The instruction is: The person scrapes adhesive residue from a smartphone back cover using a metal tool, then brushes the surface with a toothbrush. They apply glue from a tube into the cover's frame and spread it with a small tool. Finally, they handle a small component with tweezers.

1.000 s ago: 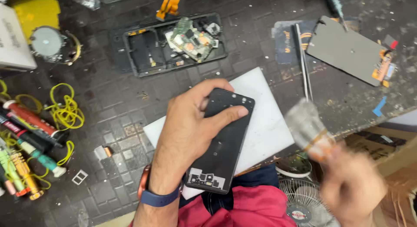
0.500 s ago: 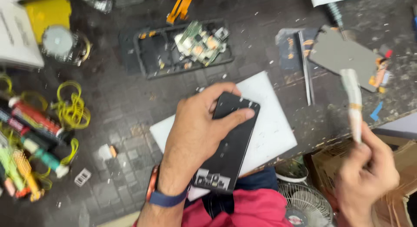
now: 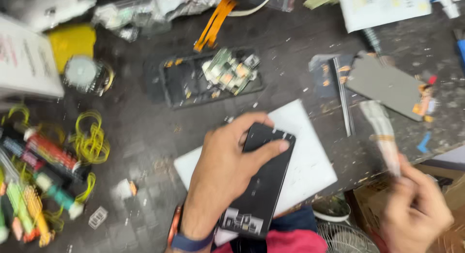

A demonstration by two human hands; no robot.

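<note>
My left hand point(image 3: 225, 178) lies flat on the black phone point(image 3: 259, 185), palm down, with the thumb and the fingers point(image 3: 276, 147) spread over its upper half, pressing it and not pinching it. The phone rests tilted on a white pad point(image 3: 310, 161) at the near edge of the dark workbench point(image 3: 140, 132), and its lower end reaches past the pad toward my body. My right hand point(image 3: 414, 212) is to the right, beyond the edge of the bench, closed around the bottom of a slim whitish tube point(image 3: 382, 132) that points up and away; it is blurred, so I cannot tell exactly what tool it is. Farther on the bench lies an opened phone frame point(image 3: 193, 86) with a small circuit board point(image 3: 227, 71) in it. On the left side are yellow wire loops point(image 3: 92, 139).
</note>
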